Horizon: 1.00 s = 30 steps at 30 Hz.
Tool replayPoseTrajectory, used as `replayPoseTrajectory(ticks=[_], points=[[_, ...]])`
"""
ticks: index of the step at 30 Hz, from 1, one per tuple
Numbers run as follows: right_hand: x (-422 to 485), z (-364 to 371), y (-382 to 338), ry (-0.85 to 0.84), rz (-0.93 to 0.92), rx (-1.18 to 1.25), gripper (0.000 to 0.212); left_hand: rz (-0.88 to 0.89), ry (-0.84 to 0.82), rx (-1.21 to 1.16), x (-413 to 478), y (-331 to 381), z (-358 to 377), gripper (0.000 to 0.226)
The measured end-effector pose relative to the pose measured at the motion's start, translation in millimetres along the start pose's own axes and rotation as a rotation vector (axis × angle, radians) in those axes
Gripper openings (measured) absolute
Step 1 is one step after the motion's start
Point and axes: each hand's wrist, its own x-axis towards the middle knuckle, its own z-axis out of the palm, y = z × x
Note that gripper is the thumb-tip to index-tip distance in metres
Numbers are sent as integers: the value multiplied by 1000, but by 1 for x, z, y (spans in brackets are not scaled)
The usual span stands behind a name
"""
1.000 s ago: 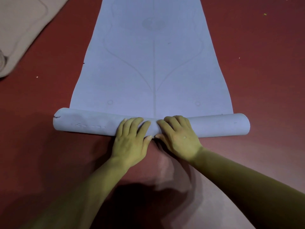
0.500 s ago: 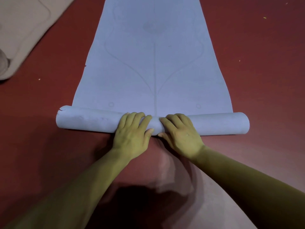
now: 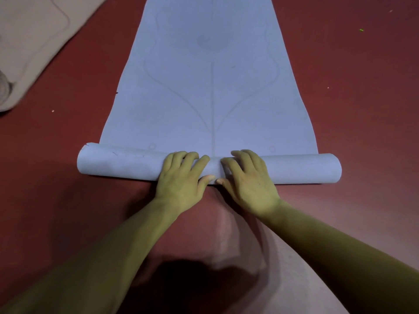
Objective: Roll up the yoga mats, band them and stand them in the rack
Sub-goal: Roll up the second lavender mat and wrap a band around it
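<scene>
A pale blue yoga mat (image 3: 181, 114) with faint line markings lies lengthwise on the red floor, stretching away from me. Its near end is wound into a roll (image 3: 127, 165) lying crosswise, its left end a little uneven. My left hand (image 3: 181, 177) and my right hand (image 3: 248, 181) sit side by side on the middle of the roll. Their fingers curl over its top and the thumbs press against its near side, almost touching each other.
A beige mat (image 3: 29, 41) lies flat at the top left, with a grey object at its left edge cut off by the frame. Red floor (image 3: 362, 109) with small specks surrounds the blue mat on both sides.
The roll has moved a little farther up the mat and grown slightly thicker. Both hands stayed on its middle, moving forward with it.
</scene>
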Motion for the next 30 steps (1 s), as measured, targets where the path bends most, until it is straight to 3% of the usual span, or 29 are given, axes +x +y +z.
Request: replayPoseTrajectory(ticks=[10, 16, 30], points=[[1, 9, 10, 23, 0, 58, 44, 36, -98, -29, 13, -3, -4, 58], [6, 5, 5, 13, 47, 27, 45, 67, -43, -3, 22, -9, 6, 51], [12, 8, 13, 10, 35, -40, 52, 20, -277, 72, 54, -11, -3, 61]])
